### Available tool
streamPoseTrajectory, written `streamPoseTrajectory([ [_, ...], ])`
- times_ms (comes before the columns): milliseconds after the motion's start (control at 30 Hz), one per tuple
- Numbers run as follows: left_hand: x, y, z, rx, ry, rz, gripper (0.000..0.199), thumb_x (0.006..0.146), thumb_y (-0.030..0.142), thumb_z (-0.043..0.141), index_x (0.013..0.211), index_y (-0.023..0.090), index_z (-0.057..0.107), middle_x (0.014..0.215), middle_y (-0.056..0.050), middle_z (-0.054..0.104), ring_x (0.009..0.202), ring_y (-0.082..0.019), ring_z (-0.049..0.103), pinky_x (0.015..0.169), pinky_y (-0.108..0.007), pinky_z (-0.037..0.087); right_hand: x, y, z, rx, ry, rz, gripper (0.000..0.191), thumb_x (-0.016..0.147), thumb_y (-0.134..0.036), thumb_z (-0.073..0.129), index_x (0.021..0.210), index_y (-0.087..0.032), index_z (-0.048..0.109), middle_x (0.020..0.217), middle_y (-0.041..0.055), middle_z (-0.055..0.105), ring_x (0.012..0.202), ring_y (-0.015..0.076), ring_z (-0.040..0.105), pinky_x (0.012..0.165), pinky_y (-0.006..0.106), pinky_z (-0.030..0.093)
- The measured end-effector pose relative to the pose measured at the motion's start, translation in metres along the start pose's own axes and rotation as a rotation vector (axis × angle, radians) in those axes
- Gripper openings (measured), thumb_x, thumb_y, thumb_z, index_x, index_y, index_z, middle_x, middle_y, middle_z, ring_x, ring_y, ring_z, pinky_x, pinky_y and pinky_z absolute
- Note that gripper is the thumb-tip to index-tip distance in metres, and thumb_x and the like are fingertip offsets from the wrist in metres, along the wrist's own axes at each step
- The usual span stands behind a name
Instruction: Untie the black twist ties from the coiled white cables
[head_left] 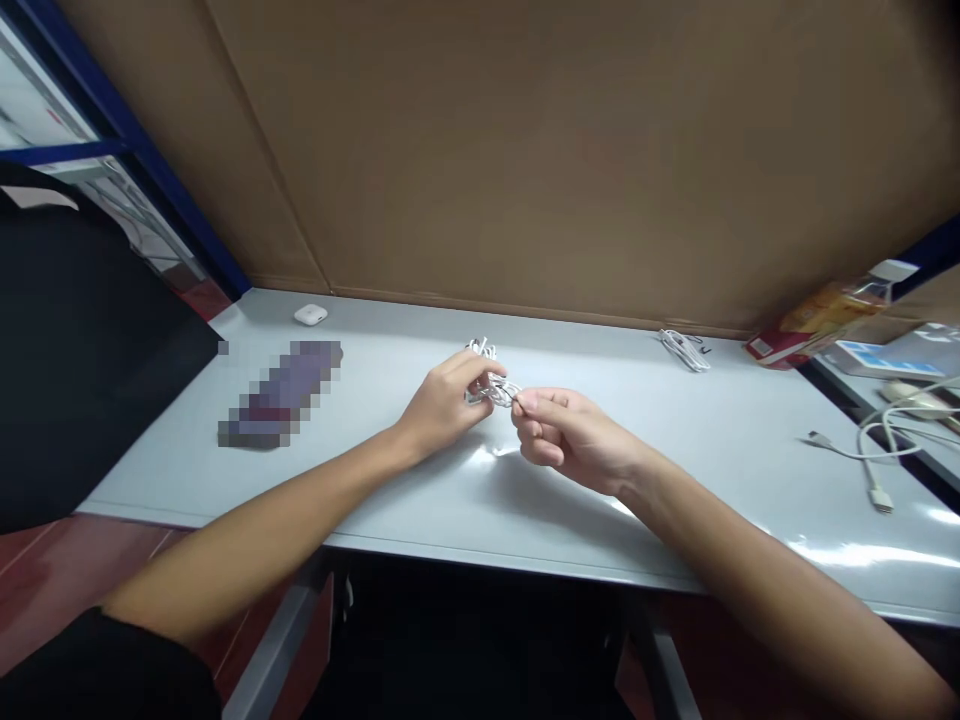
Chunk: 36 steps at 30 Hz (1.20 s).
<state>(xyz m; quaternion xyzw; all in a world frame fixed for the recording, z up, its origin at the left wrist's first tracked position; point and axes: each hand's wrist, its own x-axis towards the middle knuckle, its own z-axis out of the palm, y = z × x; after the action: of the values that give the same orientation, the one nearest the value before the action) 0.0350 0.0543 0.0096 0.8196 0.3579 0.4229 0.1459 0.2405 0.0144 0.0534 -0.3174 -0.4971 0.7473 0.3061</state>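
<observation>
- While the left hand [450, 400] curves its thumb and fingers around a white cable bundle [499, 390] near the middle of the desk [420, 530], the right hand [562, 430] meets it from the four o'clock side.
- The left fingers are bent and closed on the coils; part of the white cable sticks up behind them, toward eleven o'clock.
- The right thumb and index finger are pinched together on a thin dark strand [516, 401] at the bundle's right end, the other fingers curled toward the palm.
- Whether the bundle touches the desktop or is lifted slightly off it, I cannot tell.
- Taking the bundle as the centre of the dial, a small white case [310, 315] lies toward ten o'clock, near the back edge.
- At nine o'clock lies a long, purplish pixelated object [289, 390]; its details are hidden.
- Farther out at nine o'clock, a large black panel [82, 350] overlaps the desk's left end.
- Close to three o'clock, a second coiled white cable [684, 351] rests near the wall.
- Beyond it, between two and three, a bottle [832, 315] with a white cap lies tilted against the corner.
- Between three and four, loose white cables [870, 455] trail onto the desk, their connectors showing.
- At twelve o'clock stands a brown wall [525, 150], along the back edge.
</observation>
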Motion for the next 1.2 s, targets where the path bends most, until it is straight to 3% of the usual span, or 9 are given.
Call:
streamPoseTrajectory([
  [167,0.000,0.004,-0.009,-0.096,-0.324,0.077,0.033,0.084,0.013,0.066,0.116,0.022,0.070,0.110,-0.007,0.065,0.099,-0.021,0.063,0.086,-0.034,0.052,-0.005,-0.013,-0.013,-0.110,-0.021,-0.049,0.034,0.095,-0.043,0.068,0.073,-0.020,0.056,0.059,-0.0077,0.040,0.047,0.0069,0.028,0.047,0.026,0.020],
  [267,0.003,0.011,-0.014,-0.311,-0.418,-0.042,0.047,0.087,0.025,0.070,0.133,0.024,0.064,0.120,-0.009,0.068,0.102,-0.022,0.065,0.086,-0.034,0.053,-0.004,-0.015,-0.021,-0.205,0.012,-0.063,0.027,0.092,-0.036,0.067,0.073,-0.021,0.056,0.063,-0.0063,0.041,0.049,0.0074,0.026,0.047,0.026,0.019],
  [367,0.007,0.011,-0.014,-0.600,-0.366,-0.270,0.040,0.100,0.045,0.058,0.131,0.021,0.066,0.113,-0.011,0.073,0.095,-0.021,0.068,0.073,-0.031,0.053,-0.002,-0.014,-0.024,-0.273,0.049,-0.064,0.023,0.090,-0.031,0.063,0.072,-0.021,0.053,0.067,-0.0049,0.042,0.053,0.0089,0.029,0.049,0.027,0.022],
  [467,0.010,0.007,-0.011,-0.681,-0.282,-0.393,0.043,0.099,0.056,0.058,0.108,0.016,0.074,0.096,-0.010,0.075,0.079,-0.017,0.067,0.065,-0.029,0.050,-0.002,-0.015,-0.025,-0.408,0.094,-0.055,0.019,0.092,-0.031,0.058,0.076,-0.022,0.053,0.068,-0.0039,0.047,0.056,0.0108,0.036,0.053,0.028,0.027],
  [600,0.010,0.006,-0.009,-0.578,-0.113,-0.458,0.037,0.092,0.053,0.071,0.088,0.017,0.079,0.086,-0.006,0.075,0.072,-0.014,0.062,0.067,-0.028,0.049,-0.002,-0.019,-0.030,-0.624,0.146,-0.043,0.030,0.098,-0.040,0.055,0.075,-0.022,0.053,0.067,-0.0036,0.048,0.059,0.0118,0.040,0.058,0.029,0.031],
  [833,0.008,0.010,0.004,-0.733,0.076,-0.569,0.034,0.085,0.050,0.076,0.085,0.017,0.082,0.092,-0.010,0.078,0.066,-0.013,0.059,0.061,-0.030,0.052,0.001,-0.021,-0.037,-0.699,0.145,-0.079,0.039,0.098,-0.050,0.058,0.071,-0.022,0.052,0.066,-0.0036,0.044,0.059,0.0116,0.035,0.057,0.029,0.029],
  [933,0.006,0.009,0.006,-0.674,0.048,-0.542,0.034,0.088,0.049,0.074,0.088,0.017,0.081,0.091,-0.009,0.078,0.067,-0.014,0.060,0.061,-0.029,0.052,-0.001,-0.026,-0.048,-0.755,0.166,-0.067,0.036,0.096,-0.053,0.061,0.079,-0.021,0.060,0.069,-0.0018,0.050,0.061,0.0124,0.040,0.057,0.029,0.031],
  [1033,0.005,0.007,0.001,-0.479,-0.016,-0.453,0.030,0.091,0.046,0.071,0.096,0.018,0.081,0.089,-0.006,0.077,0.068,-0.015,0.061,0.063,-0.030,0.053,-0.005,-0.033,-0.072,-0.990,0.213,-0.036,0.036,0.095,-0.055,0.060,0.086,-0.021,0.067,0.076,0.0013,0.059,0.066,0.0150,0.049,0.060,0.030,0.036],
  [1200,0.001,0.004,-0.010,-0.061,-0.262,-0.032,0.020,0.089,0.037,0.074,0.103,0.023,0.080,0.103,-0.007,0.077,0.100,-0.024,0.068,0.093,-0.041,0.054,-0.009,-0.040,-0.122,-1.365,0.445,0.071,0.029,0.097,-0.043,0.056,0.085,-0.021,0.070,0.090,0.0061,0.071,0.074,0.0199,0.059,0.067,0.034,0.040],
])
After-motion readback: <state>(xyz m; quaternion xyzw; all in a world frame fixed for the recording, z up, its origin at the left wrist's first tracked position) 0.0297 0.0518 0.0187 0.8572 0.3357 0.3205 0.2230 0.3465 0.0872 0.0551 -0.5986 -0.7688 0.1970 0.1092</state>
